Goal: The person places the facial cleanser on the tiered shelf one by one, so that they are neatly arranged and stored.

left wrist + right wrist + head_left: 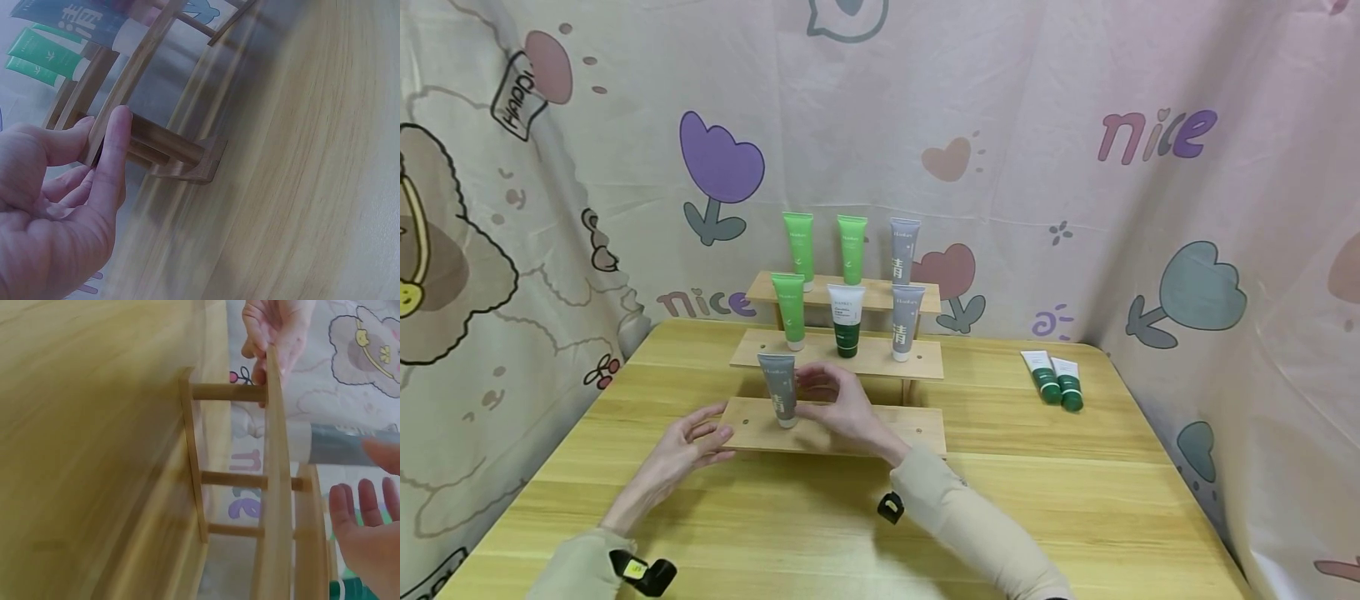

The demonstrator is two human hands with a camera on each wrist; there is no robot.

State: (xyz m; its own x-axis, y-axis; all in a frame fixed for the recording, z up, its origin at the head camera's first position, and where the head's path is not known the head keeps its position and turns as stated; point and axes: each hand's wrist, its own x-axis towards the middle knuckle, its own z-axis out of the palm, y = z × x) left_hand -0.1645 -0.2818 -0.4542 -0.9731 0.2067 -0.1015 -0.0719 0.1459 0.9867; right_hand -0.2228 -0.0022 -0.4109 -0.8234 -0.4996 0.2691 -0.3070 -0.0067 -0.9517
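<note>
A three-tier wooden display stand [865,433] stands on the table. On the left part of its lowest shelf a grey squeeze tube [779,390] stands cap down. My left hand [688,442] pinches the left end of that shelf, with the thumb above the board and a finger below, as the left wrist view shows. Just right of the grey tube is my right hand [842,408], its thumb and fingers spread apart. In the right wrist view the thumb overlaps the tube [340,445], while the other fingers [370,503] extend loosely without curling round it.
The middle shelf carries a green tube [789,310], a white and dark-green tube [847,317] and a grey-blue tube [906,321]. Two green tubes [852,250] and a grey-blue one [905,248] top the stand. Two white-and-green tubes [1042,377] lie at the table's right. Patterned cloth [1015,183] hangs behind.
</note>
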